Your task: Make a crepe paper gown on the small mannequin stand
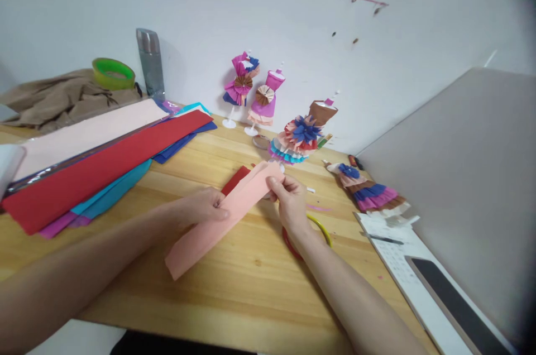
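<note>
Both forearms reach in from 6 o'clock over the wooden table [251, 282]; the left hand [205, 205] pinches the pink crepe strip [218, 221] at its middle, thumb and fingers closed on the paper; the right hand [291, 201] grips the strip's far end toward 1 o'clock, fingertips clamped on its edge; the strip runs slantwise from 7 o'clock to 1 o'clock, its near end lying on the wood; a red scrap [235, 179] shows just behind it. Under the right wrist lie a red ring and a yellow ring [321, 228], partly hidden. At 9 o'clock lies a stack of crepe sheets [96, 171], red over blue and purple, a pale pink sheet beside it; behind them a brown cloth [62, 99], a green tape roll [113, 73] and a grey bottle [149, 63]. Toward 12 o'clock stand three paper-dressed mannequins [268, 101]; a fourth [368, 190] lies on its side at 2 o'clock; at 4 o'clock, papers with a pen [383, 239] and a dark phone [456, 305].
</note>
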A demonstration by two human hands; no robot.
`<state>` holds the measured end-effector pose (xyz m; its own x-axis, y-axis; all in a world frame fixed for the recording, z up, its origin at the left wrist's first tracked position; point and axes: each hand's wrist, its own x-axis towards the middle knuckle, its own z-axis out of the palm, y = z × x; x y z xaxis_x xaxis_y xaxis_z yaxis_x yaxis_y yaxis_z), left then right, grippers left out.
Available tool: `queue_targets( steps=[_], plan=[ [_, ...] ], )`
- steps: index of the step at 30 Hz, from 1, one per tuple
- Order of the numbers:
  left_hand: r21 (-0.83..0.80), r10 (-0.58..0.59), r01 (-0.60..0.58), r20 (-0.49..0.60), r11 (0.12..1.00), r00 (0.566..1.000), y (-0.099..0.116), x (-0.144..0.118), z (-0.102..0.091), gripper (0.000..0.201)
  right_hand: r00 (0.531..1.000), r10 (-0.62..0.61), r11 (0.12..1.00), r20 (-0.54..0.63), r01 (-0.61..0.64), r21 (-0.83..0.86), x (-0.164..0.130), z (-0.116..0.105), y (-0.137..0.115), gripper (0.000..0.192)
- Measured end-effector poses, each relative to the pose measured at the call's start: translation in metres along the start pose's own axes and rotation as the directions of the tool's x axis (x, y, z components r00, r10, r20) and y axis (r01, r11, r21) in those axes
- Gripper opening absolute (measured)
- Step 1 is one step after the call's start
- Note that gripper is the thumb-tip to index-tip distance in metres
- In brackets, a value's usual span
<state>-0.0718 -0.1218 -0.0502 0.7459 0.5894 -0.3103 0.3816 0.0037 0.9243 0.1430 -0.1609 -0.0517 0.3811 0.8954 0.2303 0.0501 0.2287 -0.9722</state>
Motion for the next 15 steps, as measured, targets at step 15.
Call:
queue_targets(
  steps=[15],
  plan=[
    [-0.529,-0.136,0.157,0.079,0.834,0.988,0.004,-0.005,-0.017,0.024,0.999,-0.028,0.998,0.045,0.031,-0.062,0.0,-0.009,-0.009,0.045]
  ],
)
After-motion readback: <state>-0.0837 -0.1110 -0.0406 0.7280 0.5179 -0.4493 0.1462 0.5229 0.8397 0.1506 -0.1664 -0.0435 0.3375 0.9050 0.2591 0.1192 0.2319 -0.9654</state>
